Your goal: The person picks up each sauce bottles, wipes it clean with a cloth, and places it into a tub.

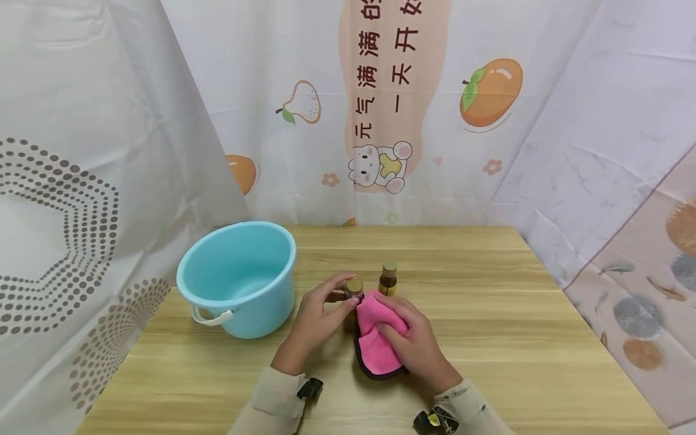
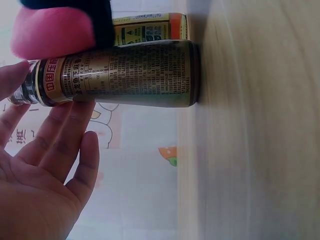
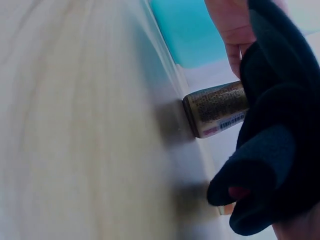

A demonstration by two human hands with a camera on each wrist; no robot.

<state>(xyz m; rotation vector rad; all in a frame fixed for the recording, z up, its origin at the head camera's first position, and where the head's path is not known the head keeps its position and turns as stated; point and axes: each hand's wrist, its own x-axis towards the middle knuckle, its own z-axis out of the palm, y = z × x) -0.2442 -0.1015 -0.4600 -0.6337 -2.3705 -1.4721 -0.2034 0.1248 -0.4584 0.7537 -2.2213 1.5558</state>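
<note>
My left hand (image 1: 318,317) pinches the neck of a dark glass bottle (image 2: 135,75) with a gold cap and a finely printed label; it stands upright on the table. In my right hand (image 1: 418,341) is a bunched cloth (image 1: 380,350), pink on one side and dark on the other. The cloth lies against the right side of that bottle, near its neck in the head view. Just behind the cloth stands a second bottle (image 1: 388,281), with a yellow label (image 2: 155,29) and an orange lower edge. The cloth hides part of both bottles.
A light blue bucket (image 1: 266,314) with a white handle (image 1: 211,318) stands to the left of my left hand. Everything rests on a wood-grain table (image 1: 489,326). Printed curtains (image 1: 304,42) hang behind and at both sides.
</note>
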